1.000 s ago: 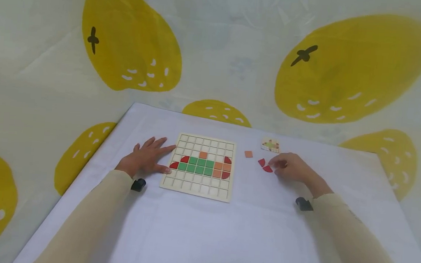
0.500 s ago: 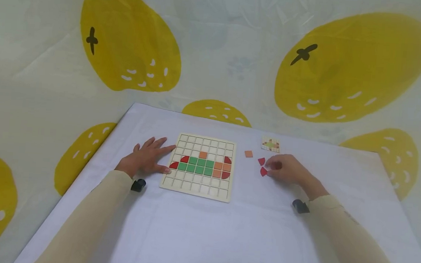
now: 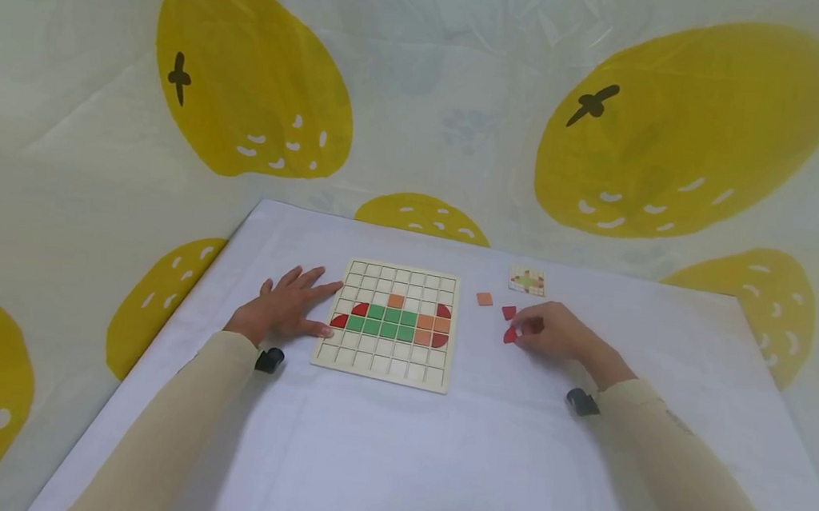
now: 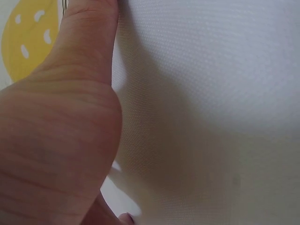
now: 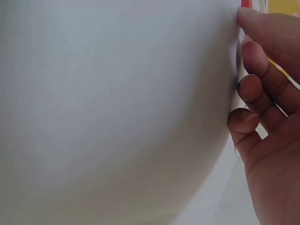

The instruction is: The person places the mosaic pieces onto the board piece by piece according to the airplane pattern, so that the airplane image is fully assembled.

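Note:
In the head view my left hand (image 3: 279, 305) lies with fingers spread at the left edge of a pale gridded board (image 3: 379, 369); its thumb and one finger touch the edge. On the board are green squares (image 3: 391, 322), orange squares (image 3: 423, 337) and red quarter-circle tiles (image 3: 359, 309). To the right of the board, my right hand (image 3: 555, 331) pinches a red quarter-circle tile (image 3: 510, 336) at the cloth with thumb and forefinger. In the right wrist view its other fingers (image 5: 251, 86) are curled, and a sliver of red (image 5: 246, 3) shows by the fingertips.
A second red tile (image 3: 509, 313) and an orange square tile (image 3: 484, 299) lie loose near my right hand. Behind them is a small pattern card (image 3: 527, 281). White cloth (image 3: 393, 463) covers the table, and a lemon-patterned sheet (image 3: 448, 130) hangs behind it.
The red tile under my right fingers has turned and slid a little left, away from the other red tile. My right hand has shifted slightly left. The left hand has stayed still.

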`<control>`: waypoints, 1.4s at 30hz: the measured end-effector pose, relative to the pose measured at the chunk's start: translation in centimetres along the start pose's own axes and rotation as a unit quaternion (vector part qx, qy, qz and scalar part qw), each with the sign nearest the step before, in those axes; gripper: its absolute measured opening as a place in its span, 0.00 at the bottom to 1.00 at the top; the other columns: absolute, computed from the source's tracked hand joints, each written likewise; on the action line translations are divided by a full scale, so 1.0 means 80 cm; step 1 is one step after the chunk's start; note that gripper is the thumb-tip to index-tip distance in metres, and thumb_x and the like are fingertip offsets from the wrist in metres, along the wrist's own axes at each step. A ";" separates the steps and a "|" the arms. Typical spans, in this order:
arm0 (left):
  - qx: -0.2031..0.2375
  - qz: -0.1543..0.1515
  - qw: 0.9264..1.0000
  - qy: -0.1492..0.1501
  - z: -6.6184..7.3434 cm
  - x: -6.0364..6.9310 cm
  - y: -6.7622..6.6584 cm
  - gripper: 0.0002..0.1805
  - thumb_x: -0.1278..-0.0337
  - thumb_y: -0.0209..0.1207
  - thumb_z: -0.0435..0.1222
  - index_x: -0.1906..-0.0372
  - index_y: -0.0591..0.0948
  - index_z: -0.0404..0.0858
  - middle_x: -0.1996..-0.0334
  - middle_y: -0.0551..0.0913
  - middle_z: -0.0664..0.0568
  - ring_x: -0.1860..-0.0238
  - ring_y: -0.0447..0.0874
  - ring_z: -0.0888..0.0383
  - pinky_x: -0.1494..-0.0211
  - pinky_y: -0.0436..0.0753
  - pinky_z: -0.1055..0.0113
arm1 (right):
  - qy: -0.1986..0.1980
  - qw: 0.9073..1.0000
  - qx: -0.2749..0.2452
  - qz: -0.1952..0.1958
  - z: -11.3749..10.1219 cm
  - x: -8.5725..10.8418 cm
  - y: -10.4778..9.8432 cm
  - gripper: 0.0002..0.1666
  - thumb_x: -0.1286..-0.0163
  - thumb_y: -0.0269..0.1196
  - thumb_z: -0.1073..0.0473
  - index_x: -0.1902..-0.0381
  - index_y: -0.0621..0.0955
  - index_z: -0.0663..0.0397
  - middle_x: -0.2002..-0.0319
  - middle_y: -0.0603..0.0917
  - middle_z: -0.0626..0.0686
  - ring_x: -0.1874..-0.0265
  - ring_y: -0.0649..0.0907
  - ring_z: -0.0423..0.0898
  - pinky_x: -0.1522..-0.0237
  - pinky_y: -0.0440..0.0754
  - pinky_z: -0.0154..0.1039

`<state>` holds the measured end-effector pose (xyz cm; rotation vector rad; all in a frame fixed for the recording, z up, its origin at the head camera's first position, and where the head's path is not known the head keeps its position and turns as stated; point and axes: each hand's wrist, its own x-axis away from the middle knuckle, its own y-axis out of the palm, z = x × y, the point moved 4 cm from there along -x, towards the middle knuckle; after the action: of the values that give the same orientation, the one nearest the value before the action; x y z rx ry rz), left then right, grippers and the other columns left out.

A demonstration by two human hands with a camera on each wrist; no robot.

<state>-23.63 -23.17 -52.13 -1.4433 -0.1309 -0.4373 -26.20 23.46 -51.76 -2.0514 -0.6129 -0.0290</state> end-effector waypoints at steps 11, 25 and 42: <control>-0.003 0.006 1.000 0.008 0.003 0.002 0.001 0.54 0.44 0.65 0.68 0.17 0.51 0.68 0.13 0.42 0.49 0.15 0.37 0.32 0.23 0.47 0.20 | -0.019 1.000 0.007 0.021 -0.014 -0.009 0.009 0.15 0.33 0.73 0.54 0.50 0.88 0.50 0.65 0.86 0.48 0.60 0.80 0.48 0.59 0.81 0.38; -0.001 0.007 1.000 0.009 0.004 0.004 -0.001 0.54 0.44 0.64 0.68 0.17 0.51 0.68 0.13 0.42 0.49 0.15 0.36 0.33 0.23 0.46 0.20 | 0.001 1.000 -0.015 0.027 -0.061 -0.032 0.009 0.22 0.33 0.73 0.53 0.43 0.87 0.53 0.62 0.87 0.51 0.59 0.80 0.50 0.61 0.82 0.36; -0.003 0.013 1.000 0.006 -0.001 0.001 0.001 0.54 0.45 0.66 0.68 0.17 0.52 0.69 0.13 0.43 0.49 0.15 0.38 0.32 0.24 0.48 0.19 | -0.075 0.996 -0.010 0.054 -0.104 -0.066 0.019 0.14 0.34 0.73 0.54 0.53 0.89 0.54 0.71 0.83 0.50 0.67 0.79 0.47 0.65 0.78 0.37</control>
<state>-23.57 -23.25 -52.21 -1.4458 -0.1016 -0.4243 -28.28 13.92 -49.86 -2.1162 -0.5935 0.1839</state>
